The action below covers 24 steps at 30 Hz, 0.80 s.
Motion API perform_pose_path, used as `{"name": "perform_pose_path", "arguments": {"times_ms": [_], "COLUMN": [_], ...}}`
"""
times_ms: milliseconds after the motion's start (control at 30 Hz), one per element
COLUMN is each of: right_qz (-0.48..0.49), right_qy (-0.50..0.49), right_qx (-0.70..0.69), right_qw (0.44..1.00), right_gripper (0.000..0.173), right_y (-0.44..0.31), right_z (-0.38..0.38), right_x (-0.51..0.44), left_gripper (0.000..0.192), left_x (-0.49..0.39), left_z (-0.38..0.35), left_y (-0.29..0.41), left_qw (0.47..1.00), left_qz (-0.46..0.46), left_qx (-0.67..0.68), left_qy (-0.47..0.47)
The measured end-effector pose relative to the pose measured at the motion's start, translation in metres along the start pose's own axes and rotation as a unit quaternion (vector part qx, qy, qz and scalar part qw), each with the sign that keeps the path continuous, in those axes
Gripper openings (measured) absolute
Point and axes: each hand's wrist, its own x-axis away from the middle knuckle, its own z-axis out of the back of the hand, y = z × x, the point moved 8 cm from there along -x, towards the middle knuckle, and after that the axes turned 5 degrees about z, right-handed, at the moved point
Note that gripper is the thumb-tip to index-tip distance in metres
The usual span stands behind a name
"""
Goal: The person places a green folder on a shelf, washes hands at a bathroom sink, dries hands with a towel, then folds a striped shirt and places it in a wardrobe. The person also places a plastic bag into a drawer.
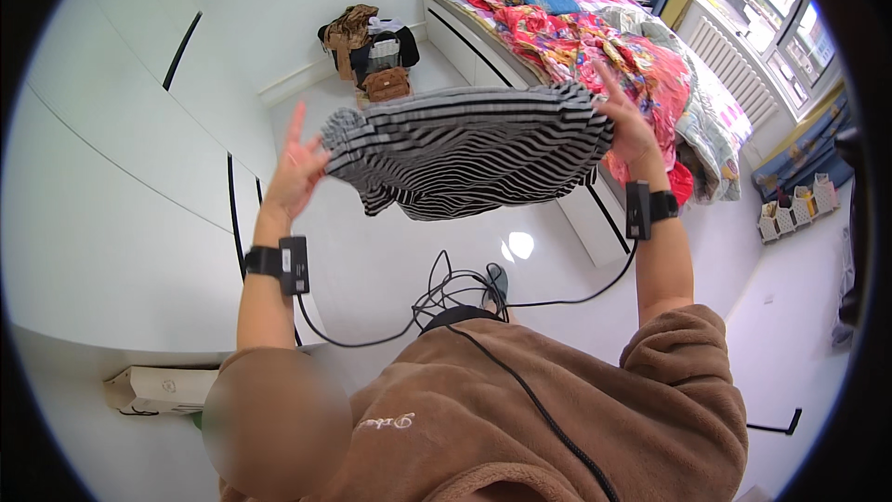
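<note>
A black-and-white striped cloth (474, 160), probably a garment, is stretched in the air between my two hands. My left hand (298, 171) pinches its bunched left end, with some fingers raised. At the opposite end, my right hand (629, 127) grips a gathered corner, its index finger pointing up. The upper edge runs nearly straight between the hands, while the lower part hangs loose in curved folds. Each wrist wears a strapped black device, the left one (294, 265) and the right one (637, 210), both wired to a black cable.
A bed (481, 59) heaped with red floral bedding (557, 35) stands ahead on the right. Clothes and a brown bag (387, 84) are piled by the wall. White cabinets (125, 174) line the left. Coiled cable (453, 291) hangs at my waist. White baskets (801, 209) stand at right.
</note>
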Motion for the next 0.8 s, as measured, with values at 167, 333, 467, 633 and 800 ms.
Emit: {"name": "perform_pose_path", "arguments": {"times_ms": [167,333,467,633,800], "right_qz": [-0.194,0.007,-0.016,-0.136,-0.054], "right_qy": [0.143,-0.070,-0.110,-0.039,0.004], "right_qx": [-0.087,-0.120,-0.060,-0.029,-0.035], "right_qw": [0.967,0.990,0.992,0.990,0.998], "right_gripper": [0.053,0.049,0.054,0.053,0.040], "right_y": [0.122,0.039,0.033,0.100,0.093], "right_z": [0.050,0.047,0.036,0.059,0.095], "right_x": [-0.045,-0.152,-0.193,-0.255,-0.325], "left_gripper": [0.069,0.056,0.042,0.032,0.025], "left_x": [-0.031,-0.099,-0.125,-0.184,-0.188], "left_z": [0.001,0.022,0.020,0.043,0.104], "left_y": [-0.064,0.041,0.057,0.007,0.058], "left_qw": [0.988,0.985,0.973,0.964,0.908], "left_qz": [0.097,-0.130,-0.148,-0.080,-0.134], "left_qx": [0.120,-0.033,0.066,0.081,-0.189], "left_qy": [0.027,0.109,0.164,0.241,0.349]}}
